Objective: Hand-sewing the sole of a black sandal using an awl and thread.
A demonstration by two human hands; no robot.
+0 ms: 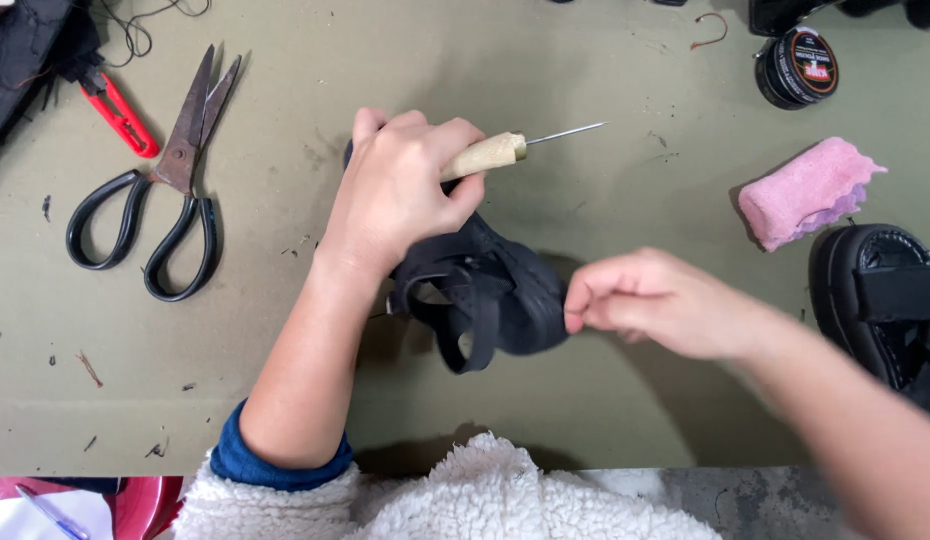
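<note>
A black strapped sandal (495,290) lies at the middle of the olive table (405,400). My left hand (400,185) rests over its far end and grips a wooden-handled awl (505,150), whose thin metal spike points right. My right hand (650,300) is at the sandal's right edge with thumb and finger pinched together; whether a thread is between them is too fine to tell.
Large black-handled scissors (165,190) and a red-handled tool (120,115) lie at the left. A round black polish tin (797,67) and a pink cloth (805,190) sit at the right, with a second black sandal (880,300) at the right edge.
</note>
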